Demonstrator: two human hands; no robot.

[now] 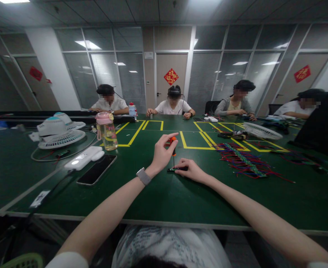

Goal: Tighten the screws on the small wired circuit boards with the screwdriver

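In front of me on the green table lies a small circuit board (170, 169) with a dark part at its end. My left hand (163, 149), a watch on its wrist, grips the orange handle of a screwdriver (174, 152) between thumb and fingers. The screwdriver stands upright, its thin shaft reaching down to the board. From the right, my right hand (191, 170) pinches the board's right end with thumb and fingertips and rests on the table. How far the tip sits in the board is too small to tell.
A black phone (97, 170), a white power bank (82, 158) and a pink-lidded bottle (107, 131) stand left. White fans (58, 132) lie farther left. Many wired circuit boards (243, 159) lie right, near yellow tape (197, 148). Several people (173, 104) sit across the table.
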